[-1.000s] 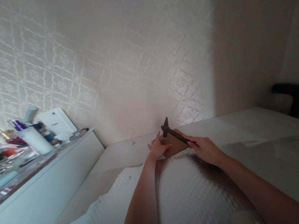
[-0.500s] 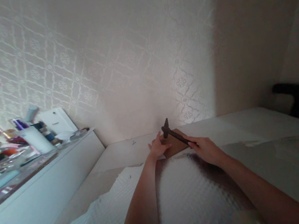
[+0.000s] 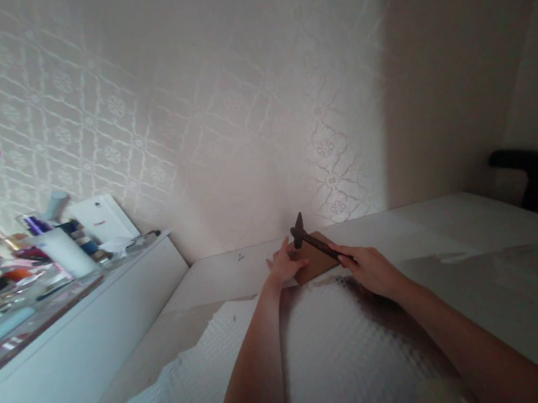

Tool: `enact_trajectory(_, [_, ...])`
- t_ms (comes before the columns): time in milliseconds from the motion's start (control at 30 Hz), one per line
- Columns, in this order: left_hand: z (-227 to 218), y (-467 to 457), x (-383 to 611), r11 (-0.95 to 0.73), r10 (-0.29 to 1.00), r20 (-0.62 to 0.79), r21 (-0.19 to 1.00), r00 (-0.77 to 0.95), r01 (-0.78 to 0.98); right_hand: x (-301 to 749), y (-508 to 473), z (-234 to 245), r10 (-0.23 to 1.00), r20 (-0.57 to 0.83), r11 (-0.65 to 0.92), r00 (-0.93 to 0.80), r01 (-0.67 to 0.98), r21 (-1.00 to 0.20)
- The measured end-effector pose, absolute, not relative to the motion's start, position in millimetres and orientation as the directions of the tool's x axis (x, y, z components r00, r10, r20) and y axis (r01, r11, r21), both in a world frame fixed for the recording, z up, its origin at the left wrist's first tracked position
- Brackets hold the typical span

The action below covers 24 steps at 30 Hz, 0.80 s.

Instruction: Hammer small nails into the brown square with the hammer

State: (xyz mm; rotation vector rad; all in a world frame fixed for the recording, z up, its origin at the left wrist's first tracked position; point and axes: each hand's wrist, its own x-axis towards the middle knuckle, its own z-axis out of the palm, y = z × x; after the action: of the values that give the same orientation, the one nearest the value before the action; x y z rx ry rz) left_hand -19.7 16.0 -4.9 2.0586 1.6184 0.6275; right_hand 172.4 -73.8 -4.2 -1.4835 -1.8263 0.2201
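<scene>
My right hand (image 3: 367, 269) grips the handle of a small dark hammer (image 3: 307, 238), whose head hangs just above a brown board (image 3: 314, 261) lying on the white table (image 3: 480, 230). My left hand (image 3: 284, 264) rests at the board's left end, fingers pinched close under the hammer head; what they pinch is too small to make out. Both forearms reach over a sheet of white bubble wrap (image 3: 212, 365).
A white side unit (image 3: 89, 322) on the left carries several cosmetic bottles, a white cup (image 3: 65, 251) and a white tablet (image 3: 102, 219) leaning on the patterned wall. A dark chair armrest (image 3: 531, 165) shows at the far right.
The hammer head has stayed almost in place above the board, moving only slightly. Both hands keep their positions.
</scene>
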Motion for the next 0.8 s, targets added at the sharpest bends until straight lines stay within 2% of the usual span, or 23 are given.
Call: enact_trajectory(800, [-5.9,17.5,-19.8,-0.221,0.973,0.085,0.608,0.214,0.762,173.0,-72.7,-5.1,0.901,0.431,0.318,-0.041,0.737,-0.596])
